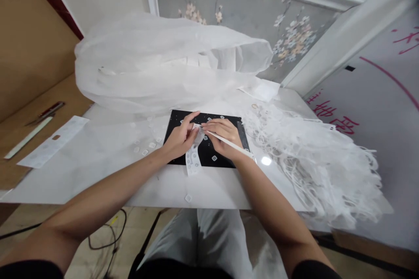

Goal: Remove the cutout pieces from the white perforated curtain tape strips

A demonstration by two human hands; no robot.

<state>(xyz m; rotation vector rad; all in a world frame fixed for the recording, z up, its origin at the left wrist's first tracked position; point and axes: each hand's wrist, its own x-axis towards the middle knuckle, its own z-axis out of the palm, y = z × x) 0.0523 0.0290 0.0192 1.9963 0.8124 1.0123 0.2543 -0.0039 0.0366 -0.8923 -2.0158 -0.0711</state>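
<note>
In the head view, pinching a curling white strip with pale marks in the fingers of the left hand, above a flat black rectangular board; grasping a slim white stick in the right hand. Best to steady the strip's upper end lightly, without creasing.

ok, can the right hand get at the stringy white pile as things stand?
Likely yes: nothing seems to stand between the right hand and the stringy white pile, though the white stick in that hand may need setting down first.
</note>
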